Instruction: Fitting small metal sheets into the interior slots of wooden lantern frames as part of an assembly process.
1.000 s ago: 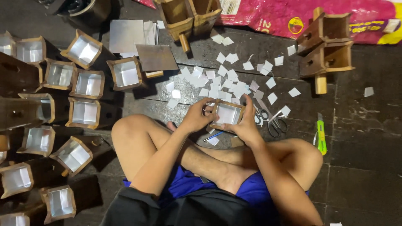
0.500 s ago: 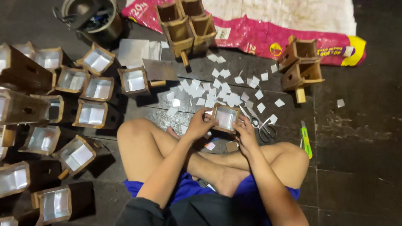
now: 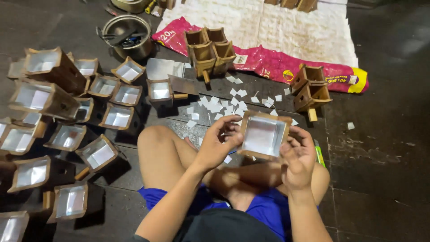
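Observation:
I sit cross-legged on a dark floor and hold a small wooden box lined with silver foil [image 3: 263, 135] up in front of me, tilted toward my face. My left hand [image 3: 218, 142] grips its left rim with the fingers curled over the edge. My right hand [image 3: 299, 154] holds the box's right side, thumb near the rim. Several small white paper squares [image 3: 224, 105] lie scattered on the floor just beyond the box.
Several finished foil-lined boxes [image 3: 117, 115] crowd the floor at my left. Unlined wooden boxes [image 3: 210, 48] stand ahead, with more wooden boxes [image 3: 310, 89] at the right on a red and white sack [image 3: 286, 31]. A metal pot [image 3: 126, 36] stands at the back. A green cutter [image 3: 319, 153] lies by my right knee.
Both hands have lifted the foil-lined box off the floor area and brought it closer to my face. My view has shifted, showing more of the sack.

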